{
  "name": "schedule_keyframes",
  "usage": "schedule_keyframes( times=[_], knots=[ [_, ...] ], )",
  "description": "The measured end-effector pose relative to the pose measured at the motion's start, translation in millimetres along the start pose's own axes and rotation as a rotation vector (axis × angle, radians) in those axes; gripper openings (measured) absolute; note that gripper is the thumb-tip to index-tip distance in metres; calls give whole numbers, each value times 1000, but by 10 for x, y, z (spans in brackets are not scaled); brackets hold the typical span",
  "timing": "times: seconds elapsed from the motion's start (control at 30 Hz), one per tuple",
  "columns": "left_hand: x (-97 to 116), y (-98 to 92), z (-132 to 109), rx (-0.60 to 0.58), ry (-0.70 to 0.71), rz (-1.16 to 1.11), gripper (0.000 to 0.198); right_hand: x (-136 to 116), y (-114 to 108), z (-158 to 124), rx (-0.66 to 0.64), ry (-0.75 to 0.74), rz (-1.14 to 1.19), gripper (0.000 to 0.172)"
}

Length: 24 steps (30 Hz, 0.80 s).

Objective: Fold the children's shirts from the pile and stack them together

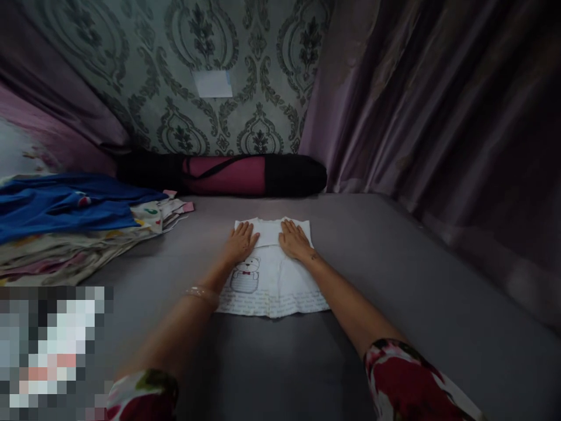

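A small white garment [289,280] lies spread on the grey sheet in front of me, with a bear print on its left half and rows of printed text along its near edge. Its far part looks folded over, with a seam or fold line across it. My left hand [242,241] rests flat on the far left of the cloth, fingers stretched forward. On the far right my right hand [293,238] presses flat as well, its fingers slightly apart. Neither hand grips anything.
To the left lies a pile of clothes, a blue garment [65,202] on top. A long black and pink bag [232,175] lies along the patterned wall. Purple curtains [394,105] hang at the right. Grey sheet [416,280] surrounds the garment. The lower left corner is pixelated.
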<state>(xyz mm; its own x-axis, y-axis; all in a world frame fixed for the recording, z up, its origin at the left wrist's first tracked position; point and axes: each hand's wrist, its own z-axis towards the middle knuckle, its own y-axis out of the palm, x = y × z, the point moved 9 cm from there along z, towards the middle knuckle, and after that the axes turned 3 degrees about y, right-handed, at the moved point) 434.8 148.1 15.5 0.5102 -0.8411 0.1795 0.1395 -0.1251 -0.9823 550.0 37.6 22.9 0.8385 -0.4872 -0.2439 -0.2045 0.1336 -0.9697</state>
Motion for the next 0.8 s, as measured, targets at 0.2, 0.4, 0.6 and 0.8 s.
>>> schedule_keyframes(
  times=[0.2,0.4,0.6,0.8],
  knots=[
    [-96,-28,-134,-56,37,-13,63,269,-54,-44,-23,4,11,63],
    [-206,69,-264,-38,63,-26,64,454,2,-157,52,-4,-17,62],
    [-108,-14,-265,-2,97,71,64,382,-53,-174,67,-7,-37,61],
    [234,-202,-564,99,73,203,57,91,-123,-533,104,13,-70,60]
  ],
)
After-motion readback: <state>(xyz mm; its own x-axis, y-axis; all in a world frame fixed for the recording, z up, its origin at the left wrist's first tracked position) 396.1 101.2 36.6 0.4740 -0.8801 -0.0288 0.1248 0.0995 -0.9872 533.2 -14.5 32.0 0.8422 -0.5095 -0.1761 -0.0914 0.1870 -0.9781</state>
